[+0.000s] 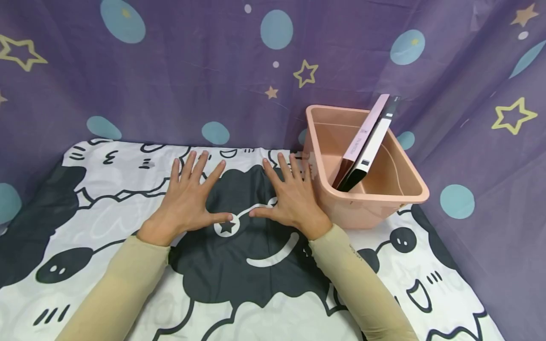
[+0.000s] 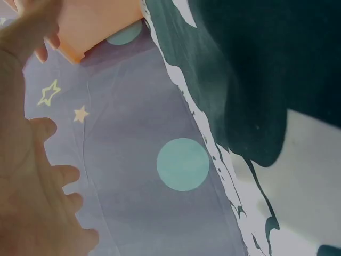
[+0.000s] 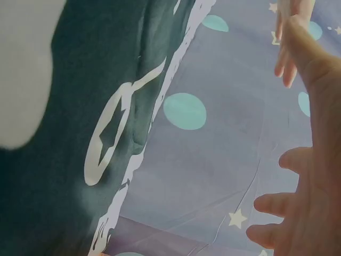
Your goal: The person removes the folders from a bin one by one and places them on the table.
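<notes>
Both hands are spread side by side over the dark cloud shape on the patterned cloth, palms down in the head view. My left hand [image 1: 186, 199] has its fingers straight and fanned, thumb toward the other hand. Opposite it, my right hand [image 1: 294, 199] is spread the same way, just left of the pink bin [image 1: 367, 208]. Neither hand holds anything. Inside the bin two thin book-like items lean together: one with a pink spine [image 1: 366, 128], the other black and white [image 1: 376, 144]. The left wrist view also shows the left hand [image 2: 37, 186] with fingers extended.
A black-and-white cartoon cloth [image 1: 239, 322] covers the surface. Behind it and along the right hangs a purple curtain [image 1: 179, 71] with stars and blue dots. The bin stands at the back right, close to the curtain.
</notes>
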A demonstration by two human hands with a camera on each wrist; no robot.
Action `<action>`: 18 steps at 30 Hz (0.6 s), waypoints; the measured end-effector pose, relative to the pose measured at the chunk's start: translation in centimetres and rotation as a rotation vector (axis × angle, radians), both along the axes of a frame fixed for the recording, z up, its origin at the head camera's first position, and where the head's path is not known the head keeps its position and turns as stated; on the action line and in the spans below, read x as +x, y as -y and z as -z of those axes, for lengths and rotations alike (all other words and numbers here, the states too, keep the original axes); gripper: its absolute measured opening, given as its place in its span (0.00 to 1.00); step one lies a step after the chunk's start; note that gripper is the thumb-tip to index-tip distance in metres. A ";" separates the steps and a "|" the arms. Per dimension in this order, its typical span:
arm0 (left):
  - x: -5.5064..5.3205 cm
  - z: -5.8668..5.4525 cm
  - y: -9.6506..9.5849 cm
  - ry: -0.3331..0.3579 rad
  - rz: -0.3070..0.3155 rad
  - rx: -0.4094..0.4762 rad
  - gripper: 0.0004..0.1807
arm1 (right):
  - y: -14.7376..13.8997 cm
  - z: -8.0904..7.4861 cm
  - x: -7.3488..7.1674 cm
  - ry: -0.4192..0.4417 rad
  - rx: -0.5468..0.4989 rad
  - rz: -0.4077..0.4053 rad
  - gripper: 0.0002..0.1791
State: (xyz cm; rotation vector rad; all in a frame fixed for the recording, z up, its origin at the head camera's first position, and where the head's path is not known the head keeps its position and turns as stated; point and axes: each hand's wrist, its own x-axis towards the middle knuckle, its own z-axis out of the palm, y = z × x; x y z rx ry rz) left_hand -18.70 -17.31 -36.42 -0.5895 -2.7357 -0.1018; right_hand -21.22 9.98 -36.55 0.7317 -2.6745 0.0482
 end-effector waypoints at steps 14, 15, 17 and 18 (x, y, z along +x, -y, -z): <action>0.3 -0.8 -0.5 -0.105 0.131 0.180 0.44 | -0.3 -1.2 0.2 -0.056 -0.101 -0.127 0.48; 0.4 -0.8 -0.6 -0.106 0.138 0.188 0.43 | -0.4 -1.2 0.2 -0.063 -0.109 -0.136 0.47; 0.5 -0.9 -0.6 -0.097 0.139 0.197 0.41 | -0.4 -1.3 0.2 -0.076 -0.120 -0.148 0.45; 0.7 -1.0 -0.7 -0.091 0.138 0.200 0.41 | -0.4 -1.4 0.3 -0.081 -0.126 -0.154 0.44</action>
